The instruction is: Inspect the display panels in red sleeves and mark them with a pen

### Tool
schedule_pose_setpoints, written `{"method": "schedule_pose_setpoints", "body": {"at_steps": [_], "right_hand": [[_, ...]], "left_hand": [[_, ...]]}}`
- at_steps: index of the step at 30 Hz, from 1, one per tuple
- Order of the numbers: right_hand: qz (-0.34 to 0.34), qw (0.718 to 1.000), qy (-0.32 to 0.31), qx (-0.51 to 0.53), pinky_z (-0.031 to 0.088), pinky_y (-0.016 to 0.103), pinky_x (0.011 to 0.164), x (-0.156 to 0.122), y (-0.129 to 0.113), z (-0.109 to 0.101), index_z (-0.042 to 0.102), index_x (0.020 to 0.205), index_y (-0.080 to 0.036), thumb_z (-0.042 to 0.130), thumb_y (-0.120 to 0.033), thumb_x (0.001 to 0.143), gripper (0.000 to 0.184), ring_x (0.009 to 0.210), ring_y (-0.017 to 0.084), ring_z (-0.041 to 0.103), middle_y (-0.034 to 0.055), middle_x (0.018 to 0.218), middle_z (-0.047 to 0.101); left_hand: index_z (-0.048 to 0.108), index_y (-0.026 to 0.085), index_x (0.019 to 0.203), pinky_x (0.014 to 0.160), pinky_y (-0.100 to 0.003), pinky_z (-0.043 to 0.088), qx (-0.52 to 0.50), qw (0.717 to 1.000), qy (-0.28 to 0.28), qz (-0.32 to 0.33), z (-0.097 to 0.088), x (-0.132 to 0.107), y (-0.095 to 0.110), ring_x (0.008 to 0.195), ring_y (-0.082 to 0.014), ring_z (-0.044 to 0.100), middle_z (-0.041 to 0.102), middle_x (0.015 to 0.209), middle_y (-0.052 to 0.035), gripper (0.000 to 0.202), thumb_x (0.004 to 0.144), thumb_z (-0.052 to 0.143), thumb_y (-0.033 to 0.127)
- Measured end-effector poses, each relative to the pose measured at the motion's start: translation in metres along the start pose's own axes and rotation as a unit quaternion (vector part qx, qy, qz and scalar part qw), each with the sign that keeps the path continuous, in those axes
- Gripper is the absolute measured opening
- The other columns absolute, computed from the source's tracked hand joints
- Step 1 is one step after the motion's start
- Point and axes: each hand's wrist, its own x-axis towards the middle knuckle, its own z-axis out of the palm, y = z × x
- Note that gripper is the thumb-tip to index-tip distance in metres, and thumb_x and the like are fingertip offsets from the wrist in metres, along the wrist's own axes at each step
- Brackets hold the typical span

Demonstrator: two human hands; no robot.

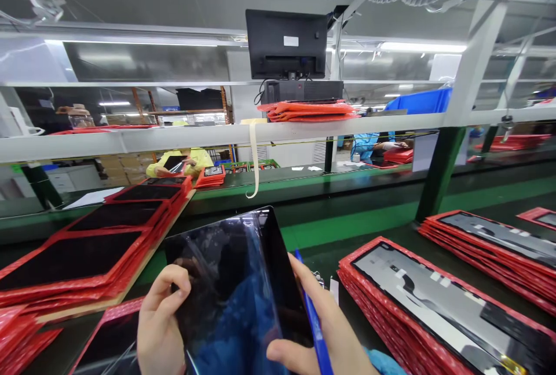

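Observation:
A glossy black tablet screen (pixel 289 282) is tilted up in front of me. Clear protective film (pixel 226 270) with creases and reflections covers most of its face; the film's edge runs down right of the middle. My left hand (pixel 163 317) is closed in a pinch at the screen's left side, apparently on the film, though the pinched part is hard to see. My right hand (pixel 324 323) grips the right edge, thumb on the front and fingers behind. A slim blue pen-like tool (pixel 318 331) is also tucked in that hand, lying along the screen's edge.
Red bubble-wrap pouches with black screens (pixel 106 256) are stacked at left on a wooden board (pixel 125 288). More red stacks bear silver-backed panels (pixel 425 294) at right. A shelf rail (pixel 195 134) with hanging tape (pixel 254 160) crosses ahead. Co-workers in yellow (pixel 197 159) and blue (pixel 364 146) sit beyond.

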Motion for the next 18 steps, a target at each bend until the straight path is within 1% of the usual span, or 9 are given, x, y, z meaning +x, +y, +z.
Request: {"method": "schedule_pose_setpoints", "body": {"at_steps": [3,5,7,8,10,12,14,16,18], "right_hand": [[-0.154,0.985,0.037,-0.075,0.032,0.043,0.114,0.003,0.012,0.004,0.012,0.153,-0.031,0.077,-0.032,0.078,0.099,0.142,0.032,0.028,0.0072,0.161,0.017],[-0.288,0.946,0.057,-0.138,0.028,0.046,0.115,0.007,0.017,0.005,0.014,0.153,-0.029,0.073,-0.027,0.082,0.092,0.145,0.031,0.017,0.0049,0.161,0.009],[-0.361,0.914,0.047,-0.178,0.027,0.05,0.115,0.01,0.018,0.005,0.025,0.15,-0.025,0.071,-0.024,0.081,0.083,0.146,0.033,0.015,0.0058,0.159,0.022],[-0.364,0.913,0.041,-0.179,0.03,0.052,0.113,0.011,0.018,0.004,0.031,0.148,-0.024,0.072,-0.025,0.08,0.079,0.145,0.033,0.017,0.0069,0.155,0.032],[-0.334,0.928,0.05,-0.156,0.039,0.053,0.108,0.01,0.016,0.004,0.039,0.141,-0.024,0.071,-0.025,0.078,0.071,0.144,0.034,0.024,0.0092,0.146,0.049],[-0.32,0.933,0.097,-0.131,0.045,0.051,0.103,0.008,0.015,0.004,0.044,0.135,-0.025,0.068,-0.017,0.079,0.061,0.141,0.032,0.034,0.0095,0.133,0.063],[-0.325,0.925,0.152,-0.121,0.048,0.048,0.1,0.008,0.016,0.004,0.048,0.127,-0.026,0.063,-0.003,0.078,0.056,0.135,0.028,0.043,0.0068,0.116,0.073],[-0.331,0.916,0.202,-0.101,0.048,0.046,0.1,0.009,0.018,0.005,0.051,0.12,-0.027,0.056,0.009,0.076,0.057,0.126,0.023,0.053,0.003,0.101,0.077],[-0.339,0.907,0.239,-0.067,0.048,0.045,0.099,0.012,0.02,0.005,0.052,0.114,-0.027,0.052,0.012,0.075,0.055,0.115,0.02,0.06,0.0005,0.091,0.077]], "left_hand": [[0.057,0.023,0.051,0.058,-0.026,0.037,-0.001,1.0,0.006,0.028,0.0,-0.001,-0.002,0.059,-0.0145,0.048,0.054,0.056,0.0034,0.018,0.068,0.061,0.022],[0.058,0.022,0.05,0.053,-0.026,0.036,0.0,0.998,0.005,0.056,0.001,-0.001,-0.001,0.053,-0.0137,0.047,0.053,0.052,0.0037,0.017,0.067,0.061,0.022],[0.059,0.023,0.051,0.046,-0.026,0.034,0.003,0.996,-0.002,0.086,0.002,-0.001,0.002,0.048,-0.0125,0.046,0.053,0.049,0.0043,0.014,0.065,0.061,0.021],[0.06,0.023,0.051,0.044,-0.025,0.034,0.005,0.995,-0.005,0.103,0.002,-0.001,0.003,0.045,-0.0119,0.046,0.053,0.048,0.0048,0.013,0.064,0.06,0.02],[0.061,0.023,0.052,0.042,-0.024,0.035,0.011,0.991,-0.012,0.134,0.002,-0.002,0.005,0.043,-0.0107,0.047,0.055,0.047,0.0058,0.013,0.064,0.06,0.018],[0.062,0.023,0.054,0.041,-0.022,0.036,0.019,0.987,-0.021,0.158,0.002,-0.004,0.004,0.041,-0.0099,0.049,0.057,0.047,0.0062,0.014,0.065,0.06,0.015],[0.063,0.023,0.057,0.04,-0.02,0.037,0.025,0.983,-0.032,0.178,0.002,-0.006,0.004,0.04,-0.0096,0.051,0.059,0.048,0.0063,0.014,0.067,0.06,0.015],[0.064,0.023,0.058,0.039,-0.02,0.038,0.028,0.98,-0.041,0.193,0.001,-0.009,0.004,0.038,-0.0095,0.053,0.061,0.048,0.0061,0.014,0.069,0.06,0.016],[0.065,0.023,0.058,0.037,-0.019,0.039,0.034,0.977,-0.052,0.203,0.0,-0.012,0.006,0.037,-0.0096,0.053,0.062,0.048,0.0056,0.014,0.07,0.061,0.016]]}}
